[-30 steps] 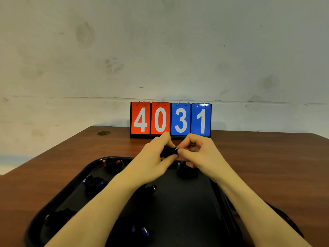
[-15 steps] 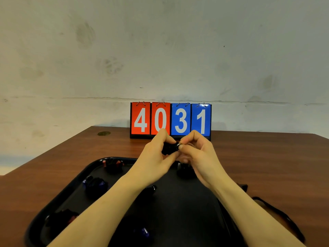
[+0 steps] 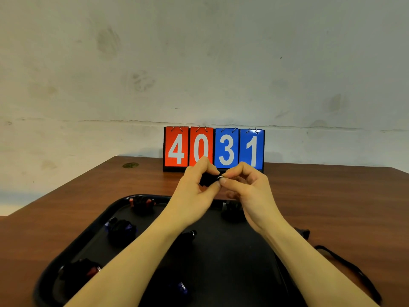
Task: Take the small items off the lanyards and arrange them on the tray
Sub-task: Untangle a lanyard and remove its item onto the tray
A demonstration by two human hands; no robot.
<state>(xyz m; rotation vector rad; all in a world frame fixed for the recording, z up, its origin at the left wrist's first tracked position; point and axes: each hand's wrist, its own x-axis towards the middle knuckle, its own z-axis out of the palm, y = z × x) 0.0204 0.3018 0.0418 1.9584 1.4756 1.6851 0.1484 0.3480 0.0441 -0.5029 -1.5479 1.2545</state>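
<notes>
Your left hand (image 3: 194, 191) pinches a small black item (image 3: 208, 179) above the tray (image 3: 93, 231). Your right hand (image 3: 247, 187) fingers pinch its ring, maybe. Next, pull it free gently.

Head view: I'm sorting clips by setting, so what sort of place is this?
Probably a staged recording or test station, not a home or shop: a flip number board reading 4031 stands at the back of a bare wooden table, against a plain scuffed wall, with a black tray of small items.
</notes>
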